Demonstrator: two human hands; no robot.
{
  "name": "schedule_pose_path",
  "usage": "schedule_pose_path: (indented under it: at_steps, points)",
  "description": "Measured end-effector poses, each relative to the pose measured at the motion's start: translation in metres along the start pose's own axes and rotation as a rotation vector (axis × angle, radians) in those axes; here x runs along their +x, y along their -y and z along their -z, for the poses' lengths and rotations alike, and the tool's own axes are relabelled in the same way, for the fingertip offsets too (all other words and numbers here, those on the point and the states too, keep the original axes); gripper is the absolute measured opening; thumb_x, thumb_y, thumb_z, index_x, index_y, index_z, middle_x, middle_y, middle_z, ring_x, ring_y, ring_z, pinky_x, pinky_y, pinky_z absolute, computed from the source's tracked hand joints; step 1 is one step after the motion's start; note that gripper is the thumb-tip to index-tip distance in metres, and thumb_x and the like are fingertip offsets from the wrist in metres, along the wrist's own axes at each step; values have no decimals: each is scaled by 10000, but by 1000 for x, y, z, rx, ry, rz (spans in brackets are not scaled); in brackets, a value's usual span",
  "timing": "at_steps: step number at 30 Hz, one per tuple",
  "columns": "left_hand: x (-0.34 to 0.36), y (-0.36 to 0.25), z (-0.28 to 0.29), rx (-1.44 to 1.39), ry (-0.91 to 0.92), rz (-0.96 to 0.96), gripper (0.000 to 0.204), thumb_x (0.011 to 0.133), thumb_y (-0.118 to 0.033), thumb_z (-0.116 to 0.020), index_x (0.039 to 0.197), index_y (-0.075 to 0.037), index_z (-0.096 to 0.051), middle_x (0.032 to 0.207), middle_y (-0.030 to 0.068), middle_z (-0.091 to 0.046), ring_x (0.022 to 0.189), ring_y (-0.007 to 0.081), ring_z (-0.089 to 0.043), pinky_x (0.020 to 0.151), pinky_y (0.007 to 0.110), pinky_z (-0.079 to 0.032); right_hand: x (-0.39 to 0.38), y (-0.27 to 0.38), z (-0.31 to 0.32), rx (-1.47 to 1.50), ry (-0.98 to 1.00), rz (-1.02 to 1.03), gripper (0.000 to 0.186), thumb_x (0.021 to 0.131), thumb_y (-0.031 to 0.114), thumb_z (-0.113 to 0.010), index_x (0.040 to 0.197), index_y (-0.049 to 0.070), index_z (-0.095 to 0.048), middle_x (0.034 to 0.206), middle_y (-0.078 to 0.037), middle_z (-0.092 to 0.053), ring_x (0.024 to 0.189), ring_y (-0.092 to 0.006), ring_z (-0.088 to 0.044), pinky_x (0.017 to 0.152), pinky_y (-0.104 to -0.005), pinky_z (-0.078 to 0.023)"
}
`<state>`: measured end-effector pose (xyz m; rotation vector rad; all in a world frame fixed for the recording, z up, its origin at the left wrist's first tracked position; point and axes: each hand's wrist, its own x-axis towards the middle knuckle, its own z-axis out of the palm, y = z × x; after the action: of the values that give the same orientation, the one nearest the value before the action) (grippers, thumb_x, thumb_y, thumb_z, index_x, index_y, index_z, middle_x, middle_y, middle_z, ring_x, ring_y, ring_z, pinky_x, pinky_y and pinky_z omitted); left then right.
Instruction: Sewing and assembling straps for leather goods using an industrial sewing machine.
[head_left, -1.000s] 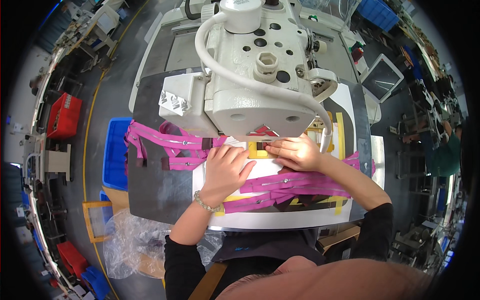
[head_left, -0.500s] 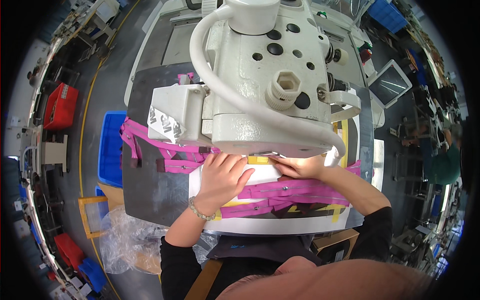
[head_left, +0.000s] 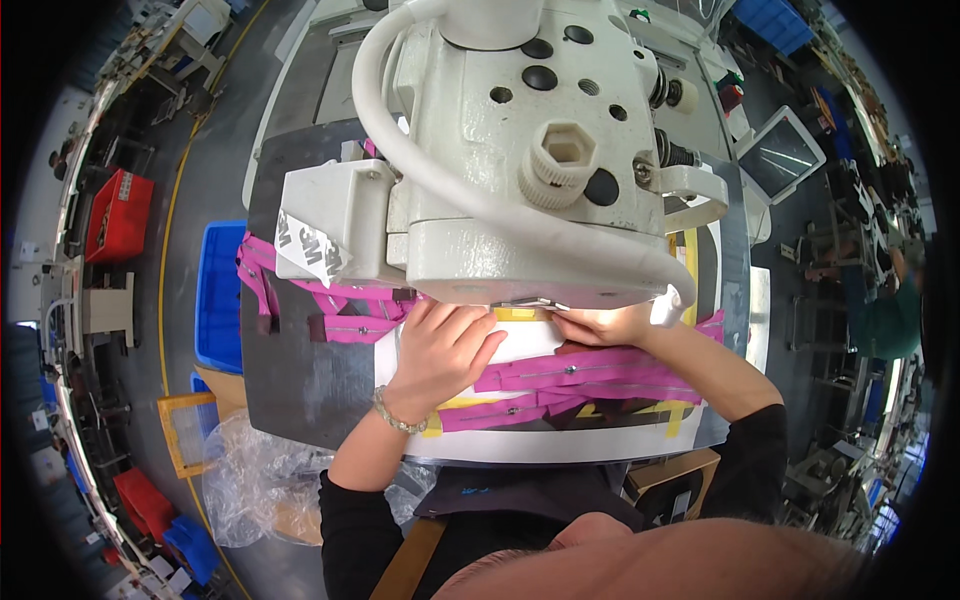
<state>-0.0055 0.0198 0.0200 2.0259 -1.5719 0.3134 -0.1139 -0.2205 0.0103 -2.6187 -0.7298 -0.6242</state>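
Note:
Both hands work at the front of a large white sewing machine (head_left: pixel 540 250). My left hand (head_left: pixel 447 345) lies with its fingers stretched forward on the white sheet (head_left: pixel 530 345), the fingertips partly hidden by the machine head. My right hand (head_left: pixel 605 325) comes in from the right, fingers extended leftward beside a small yellow piece (head_left: pixel 518 315) beneath the head. What lies under its fingertips is hard to see. Just nearer than my hands, bright pink zippers (head_left: pixel 590 375) with dark ends lie across the sheet. More pink zippers (head_left: pixel 365 328) lie left of my left hand.
A blue bin (head_left: pixel 222 300) stands left of the dark tabletop (head_left: pixel 300 380), with clear plastic wrap (head_left: pixel 250 480) below it. A yellow frame (head_left: pixel 185 430) stands nearby. At the right is a tilted screen (head_left: pixel 782 160). A thick white hose (head_left: pixel 450 190) curves over the machine.
The view has shifted slightly, so the machine head sits a little lower and more to the left. Both hands keep nearly the same places in front of it.

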Motion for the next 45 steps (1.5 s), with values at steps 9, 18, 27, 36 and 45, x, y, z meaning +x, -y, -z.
schedule_pose_path:
  at_steps: [9, 18, 27, 36, 45]
  points:
    - [-3, -2, -2, -55, 64, -21, 160, 737, -159, -728, 872, -92, -677, 855, -18, -637, 805, 162, -579, 719, 317, -404, 7, 0, 3, 123, 3, -100, 224, 718, 75, -687, 939, 38, -684, 984, -74, -653, 926, -254, -618, 787, -376, -510]
    - [-1, -22, -11, -356, 278, -107, 350, 687, -296, -757, 957, -91, -671, 842, 5, -588, 823, 179, -566, 738, 313, -413, -23, 38, 65, 255, 530, -567, 207, 736, 132, -731, 929, 85, -672, 903, -24, -646, 876, -240, -601, 817, -367, -443]
    - [-9, -35, -23, -271, 309, -195, 344, 678, -242, -768, 958, -69, -670, 858, 21, -592, 810, 187, -567, 732, 313, -426, -61, 71, 70, 164, 326, -636, 275, 736, 103, -727, 1004, 85, -666, 1002, -60, -620, 954, -247, -571, 842, -361, -425]
    - [-1, -20, -14, -565, 324, -30, 184, 723, -201, -751, 868, -98, -704, 810, 4, -623, 789, 189, -587, 735, 325, -434, -55, 66, 61, 155, 253, -581, 280, 799, 192, -698, 1058, 95, -652, 971, -56, -621, 900, -231, -585, 815, -353, -418]
    - [-1, -28, -13, -625, 173, 268, 71, 836, -116, -652, 842, -46, -642, 773, 69, -644, 703, 250, -600, 677, 334, -459, -34, 78, 27, 129, 179, -497, 452, 790, 121, -675, 1232, 121, -582, 979, -81, -622, 838, -224, -582, 760, -314, -413]
